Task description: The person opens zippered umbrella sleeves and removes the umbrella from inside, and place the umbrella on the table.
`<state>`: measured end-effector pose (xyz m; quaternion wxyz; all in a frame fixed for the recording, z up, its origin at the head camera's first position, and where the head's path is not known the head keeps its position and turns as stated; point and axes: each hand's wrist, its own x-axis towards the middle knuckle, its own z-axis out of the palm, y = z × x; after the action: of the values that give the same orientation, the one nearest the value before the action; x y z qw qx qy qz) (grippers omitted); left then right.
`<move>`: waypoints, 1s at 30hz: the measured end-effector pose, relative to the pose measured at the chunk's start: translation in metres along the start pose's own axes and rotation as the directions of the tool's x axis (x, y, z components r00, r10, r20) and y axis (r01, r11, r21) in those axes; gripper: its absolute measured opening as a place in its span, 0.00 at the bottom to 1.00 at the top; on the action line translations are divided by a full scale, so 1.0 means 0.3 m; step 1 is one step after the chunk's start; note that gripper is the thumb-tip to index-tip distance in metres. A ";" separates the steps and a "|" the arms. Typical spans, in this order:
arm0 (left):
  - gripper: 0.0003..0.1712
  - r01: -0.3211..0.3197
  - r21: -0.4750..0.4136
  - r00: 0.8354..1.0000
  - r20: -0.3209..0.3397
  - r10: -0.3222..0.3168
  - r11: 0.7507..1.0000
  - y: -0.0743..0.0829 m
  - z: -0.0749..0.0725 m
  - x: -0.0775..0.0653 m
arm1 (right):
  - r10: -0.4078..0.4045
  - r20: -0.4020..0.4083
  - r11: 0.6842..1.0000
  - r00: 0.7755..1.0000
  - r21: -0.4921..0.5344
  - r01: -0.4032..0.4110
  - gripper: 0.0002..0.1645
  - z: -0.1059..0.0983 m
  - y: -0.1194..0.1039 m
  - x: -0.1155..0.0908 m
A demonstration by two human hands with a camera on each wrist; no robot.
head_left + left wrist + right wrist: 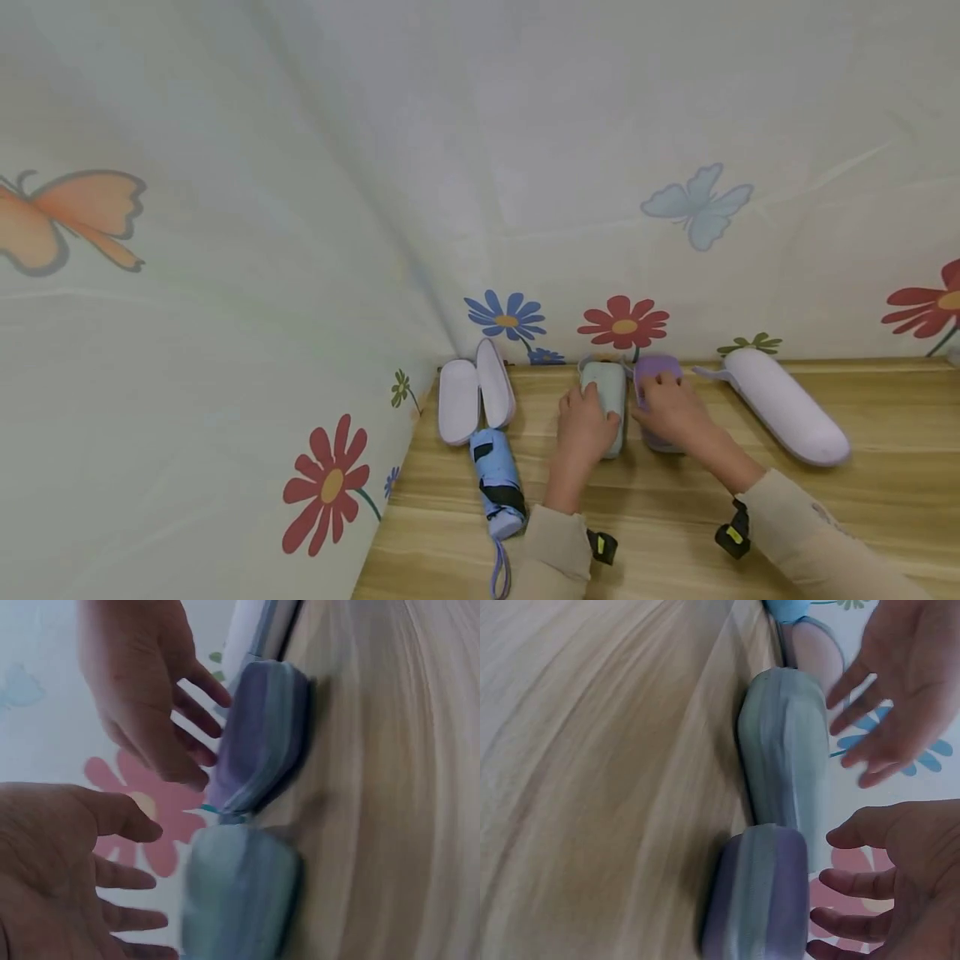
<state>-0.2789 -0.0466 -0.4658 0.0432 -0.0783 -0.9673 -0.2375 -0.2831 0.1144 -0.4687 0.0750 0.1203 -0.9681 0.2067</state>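
Observation:
A pale green zippered case point(613, 392) lies near the wall, and my left hand point(587, 423) hovers over it. Beside it on the right is a purple zippered case point(658, 367), partly hidden by my right hand point(675, 408). In the left wrist view, the left hand point(67, 870) has its fingers spread and relaxed just above the green case point(232, 900). The right wrist view has the right hand point(900, 877) with loosely bent fingers, its fingertips close to the purple case point(780, 892). Neither hand grips anything.
An opened lavender case point(459, 402) lies at the left, with a folded blue umbrella point(497, 475) in front of it. To the right is a long pale lavender case point(787, 408) with a strap. A flower-patterned sheet point(525, 208) rises behind the wooden table point(652, 533).

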 end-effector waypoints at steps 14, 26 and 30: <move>0.48 0.223 0.054 0.974 -0.055 -0.220 0.973 0.014 0.159 0.012 | 0.084 -0.020 0.996 0.996 0.037 -0.083 0.24 0.073 0.055 0.006; 0.42 0.140 0.260 0.988 0.034 -0.153 0.956 0.007 0.111 0.021 | 0.076 -0.061 0.997 0.995 0.009 -0.076 0.14 0.031 0.109 0.014; 0.44 0.144 0.352 0.980 0.082 -0.184 0.925 0.002 0.135 0.036 | -0.071 -0.148 0.995 0.986 -0.087 0.059 0.07 0.039 0.112 0.045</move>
<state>-0.2915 -0.0259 -0.4999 -0.0187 -0.0016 -0.9979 -0.0628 -0.3060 0.1366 -0.4896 0.1595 0.1325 -0.9629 0.1728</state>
